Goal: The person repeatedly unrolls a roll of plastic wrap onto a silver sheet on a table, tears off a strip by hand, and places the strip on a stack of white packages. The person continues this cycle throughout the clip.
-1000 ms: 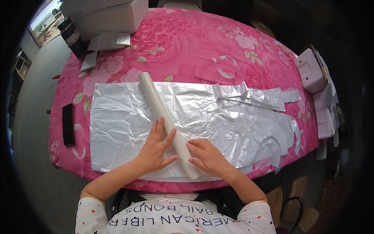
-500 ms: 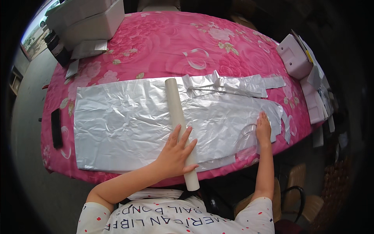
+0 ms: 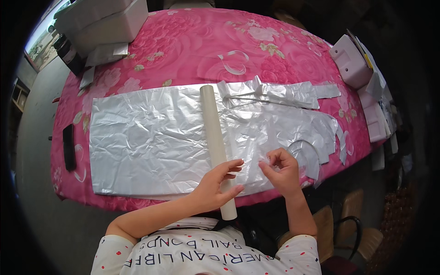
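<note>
A stack of silvery, translucent plastic bags (image 3: 142, 142) lies flat and wrinkled across the table. Across its middle rests a long pale tube (image 3: 212, 123), its lower end jutting past the table's near edge. My left hand (image 3: 219, 185) hovers over the lower part of this tube, thumb and fingers apart, with nothing in it. To its right, my right hand (image 3: 282, 172) pinches a thin, clear plastic bag (image 3: 252, 162), raised a little off the stack. Folded silvery strips (image 3: 286, 94) lie along the stack's upper right edge.
Pink flowered cloth (image 3: 192, 50) covers the table. White foam boxes (image 3: 114, 27) and a dark jar (image 3: 68, 54) stand far left; a black bar-shaped object (image 3: 68, 146) lies at the left edge. Another foam box (image 3: 352, 62) is at right. A chair (image 3: 321, 229) stands below right.
My right hand has moved left from the stack's right end and now pinches a plastic bag. My left hand has lifted off the tube and turned, its fingers pointing right.
</note>
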`<state>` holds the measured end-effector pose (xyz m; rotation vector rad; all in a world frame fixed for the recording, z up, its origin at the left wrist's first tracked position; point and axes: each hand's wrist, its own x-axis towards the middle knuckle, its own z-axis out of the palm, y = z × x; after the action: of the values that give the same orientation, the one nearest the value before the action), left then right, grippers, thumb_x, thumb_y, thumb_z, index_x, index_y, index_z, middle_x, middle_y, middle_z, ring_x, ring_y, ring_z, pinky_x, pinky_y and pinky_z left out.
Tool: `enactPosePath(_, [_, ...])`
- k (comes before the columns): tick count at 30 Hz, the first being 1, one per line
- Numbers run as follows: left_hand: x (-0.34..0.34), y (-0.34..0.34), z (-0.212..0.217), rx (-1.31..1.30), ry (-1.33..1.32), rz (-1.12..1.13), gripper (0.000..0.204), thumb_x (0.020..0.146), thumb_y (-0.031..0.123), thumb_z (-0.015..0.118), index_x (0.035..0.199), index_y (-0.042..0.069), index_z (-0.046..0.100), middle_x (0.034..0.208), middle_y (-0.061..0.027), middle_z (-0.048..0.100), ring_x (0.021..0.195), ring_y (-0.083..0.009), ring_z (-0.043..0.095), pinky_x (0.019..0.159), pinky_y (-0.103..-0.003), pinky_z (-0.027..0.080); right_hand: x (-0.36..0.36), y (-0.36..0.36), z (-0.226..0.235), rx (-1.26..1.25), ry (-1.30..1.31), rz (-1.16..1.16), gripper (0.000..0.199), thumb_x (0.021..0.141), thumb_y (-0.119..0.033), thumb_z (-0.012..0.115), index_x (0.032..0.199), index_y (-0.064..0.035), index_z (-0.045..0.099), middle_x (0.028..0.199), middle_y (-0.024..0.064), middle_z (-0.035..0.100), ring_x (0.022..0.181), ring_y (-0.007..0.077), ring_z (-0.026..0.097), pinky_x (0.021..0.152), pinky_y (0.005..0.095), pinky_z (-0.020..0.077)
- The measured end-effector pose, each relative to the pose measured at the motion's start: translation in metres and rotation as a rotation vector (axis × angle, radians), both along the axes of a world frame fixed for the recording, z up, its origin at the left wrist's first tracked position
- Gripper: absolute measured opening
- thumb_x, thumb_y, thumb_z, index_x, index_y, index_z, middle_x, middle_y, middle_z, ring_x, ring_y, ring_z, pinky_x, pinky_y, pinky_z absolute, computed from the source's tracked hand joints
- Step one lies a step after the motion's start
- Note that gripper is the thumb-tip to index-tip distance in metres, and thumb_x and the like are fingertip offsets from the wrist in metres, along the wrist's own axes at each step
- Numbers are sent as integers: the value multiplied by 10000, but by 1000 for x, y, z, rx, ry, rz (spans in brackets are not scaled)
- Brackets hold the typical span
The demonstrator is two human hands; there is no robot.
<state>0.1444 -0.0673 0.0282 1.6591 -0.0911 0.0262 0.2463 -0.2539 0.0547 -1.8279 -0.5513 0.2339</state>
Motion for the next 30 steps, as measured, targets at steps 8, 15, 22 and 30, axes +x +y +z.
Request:
enactPosePath(8, [-32,73,-5,-563,635,135,245,864,170,585,1059,23,601,938,-54,634,826,-99,591,750,-248,476,-62,63,9,-1,335,543,360,761,-26,682,1102,6,571,1056,94,624,969,179,615,800,269,503])
enactPosePath(15, [-57,85,-27,-377,613,145,189,798,183,696,845,6,648,685,8,583,592,-54,504,533,-207,406,-83,93,-6,-142,98,388,362,775,-76,677,1111,-6,561,1019,102,591,739,149,610,590,256,495])
enactPosePath(22, [-51,81,-23,-438,424,139,318,755,303,754,729,38,579,611,56,477,521,-23,373,445,-197,289,-87,99,-14,-75,256,278,149,809,-54,652,939,1,602,744,36,621,595,93,569,531,211,444])
enactPosePath(30, [-56,124,-17,-333,639,174,246,797,269,708,786,56,585,620,31,501,533,-47,430,483,-201,346,49,-30,-24,161,272,-158,67,859,-85,603,847,-20,594,673,3,573,535,64,494,504,202,404])
